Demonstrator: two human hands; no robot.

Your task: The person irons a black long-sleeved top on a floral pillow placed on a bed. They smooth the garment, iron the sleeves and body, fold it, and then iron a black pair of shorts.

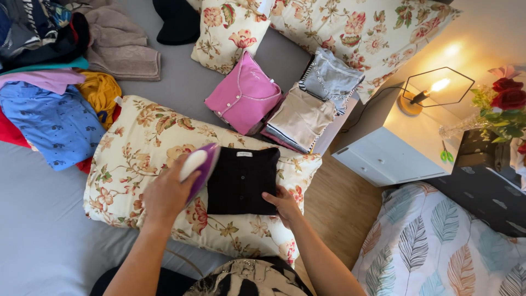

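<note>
left hand [167, 192]: curled shut round the handle of a purple-and-white iron [198, 166], which is tilted and sits at the left edge of a folded black shirt [242, 180]. fingers wrapped over the white top of the iron; grip looks full.

right hand [284, 204]: mostly flat, fingers spread a little, holding nothing. fingertips press the lower right corner of the black shirt; palm rests on the pillow beside it.

black shirt: folded to a neat square, button row down the middle, small white rectangular label at the collar, top centre. it lies on a cream floral pillow [137, 148] that rests on a grey bed [44, 230].

beyond the pillow, folded items: pink top [244, 94], beige top [302, 116] lying over a striped piece, grey top [330, 78] just behind it. two more floral pillows at the head of the bed, one small [227, 30], one large [372, 33].

left of frame: heap of unfolded clothes [49, 82], with blue patterned, yellow, pink, red and brown-grey pieces.

right of bed: white nightstand [383, 153] carrying a lit wire-frame lamp [433, 87]; red flowers [507, 96] in a clear vase near it. feather-print bedding [438, 246] at lower right, on the wooden floor.
</note>
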